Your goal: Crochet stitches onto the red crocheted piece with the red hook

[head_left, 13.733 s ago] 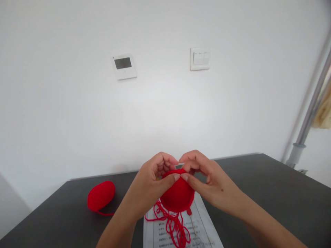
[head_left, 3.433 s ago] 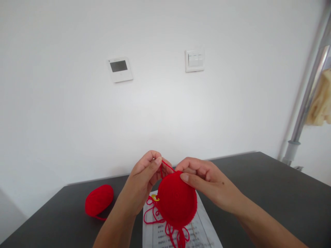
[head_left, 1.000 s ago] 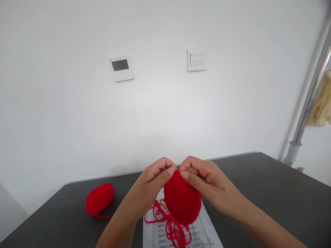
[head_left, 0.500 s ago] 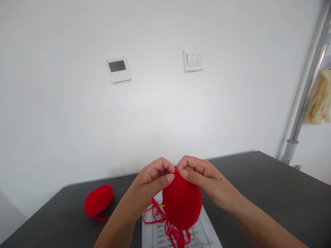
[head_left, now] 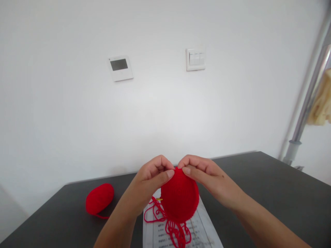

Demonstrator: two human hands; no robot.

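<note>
A round red crocheted piece [head_left: 180, 196] hangs between my two hands over the table. My left hand [head_left: 156, 174] pinches its top edge between thumb and fingers. Close beside it, my right hand [head_left: 203, 170] pinches the same edge a little to the right. Loose red yarn [head_left: 178, 232] trails in loops below the piece onto a printed sheet [head_left: 165, 237]. At the piece's left side a small yellow item [head_left: 159, 199] shows, too small to name surely. A thin needle-like stick [head_left: 193, 229] lies on the sheet.
A red ball of yarn [head_left: 99, 198] rests on the dark table [head_left: 271, 199] at the left. Behind the table is a white wall with a thermostat-like panel [head_left: 120, 68] and a switch plate [head_left: 196, 59]. A metal pole [head_left: 307, 103] and pale yellow cloth [head_left: 320, 103] stand at the right.
The red piece has risen slightly and its lower edge tilts away a little. Both hands keep their pinch at the top edge. The view has shifted slightly.
</note>
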